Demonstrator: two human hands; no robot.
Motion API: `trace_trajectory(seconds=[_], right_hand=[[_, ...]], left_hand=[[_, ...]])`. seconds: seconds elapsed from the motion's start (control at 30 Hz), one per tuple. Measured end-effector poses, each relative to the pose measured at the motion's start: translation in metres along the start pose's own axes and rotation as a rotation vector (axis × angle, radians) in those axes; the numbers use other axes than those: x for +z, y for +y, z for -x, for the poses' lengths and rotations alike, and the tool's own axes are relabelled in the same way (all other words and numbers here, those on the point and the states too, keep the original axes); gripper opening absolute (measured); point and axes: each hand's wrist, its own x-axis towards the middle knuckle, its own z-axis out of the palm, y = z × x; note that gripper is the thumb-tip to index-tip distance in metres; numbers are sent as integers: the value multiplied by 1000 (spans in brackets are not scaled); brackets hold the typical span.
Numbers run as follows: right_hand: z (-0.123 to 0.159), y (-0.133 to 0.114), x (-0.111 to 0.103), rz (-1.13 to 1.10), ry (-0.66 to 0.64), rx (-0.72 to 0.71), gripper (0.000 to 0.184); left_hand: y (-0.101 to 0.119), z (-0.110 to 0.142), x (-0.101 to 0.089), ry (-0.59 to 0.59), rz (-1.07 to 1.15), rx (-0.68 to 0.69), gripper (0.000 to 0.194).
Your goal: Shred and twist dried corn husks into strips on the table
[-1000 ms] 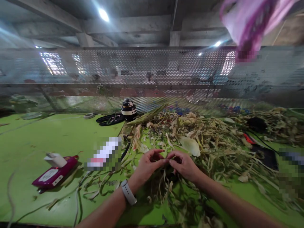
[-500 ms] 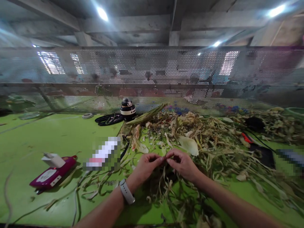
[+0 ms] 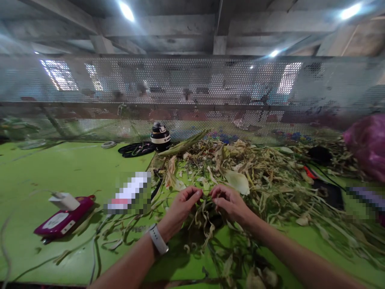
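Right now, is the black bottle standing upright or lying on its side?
Upright: the black bottle has its cap on top and its white band level.

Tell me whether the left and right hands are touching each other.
Apart. The head view shows a gap between the fingertips of the left hand and the right hand.

Single head view, close above green table (image 3: 81, 164), facing forward and down, toward perforated screen (image 3: 180, 74).

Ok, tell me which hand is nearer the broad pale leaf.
Right: the right hand is just on the near side of the broad pale leaf; the left hand is farther off, to its left.
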Motion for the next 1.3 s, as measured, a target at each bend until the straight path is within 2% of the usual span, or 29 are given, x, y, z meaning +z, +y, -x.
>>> trace_trajectory(seconds=[0.1,0.2,0.33,0.4,0.77,1.07,1.2,1.3], right_hand=[[2,-2,1,78,-13,10,17],[3,-4,4,248,25,-58,27],[2,-4,6,410,96,-199,17],[2,-4,6,432,128,-198,17],[1,2,10,120,144,44,25],[-6,10,8,-47,146,-23,29],[-7,8,4,68,174,-65,23],[-5,-1,-2,353,189,-180,14]], left_hand=[[-3,-1,-1,-1,2,-17,28],[-5,-2,-1,11,12,-14,28],[-6,-2,-2,3,33,-12,29],[-6,-2,-1,2,40,-18,29],[-1,1,2,-12,6,-24,30],[-5,-1,0,-51,-8,-11,28],[-6,-2,-1,-17,7,-10,28],[-5,-1,-1,29,61,-15,26]])
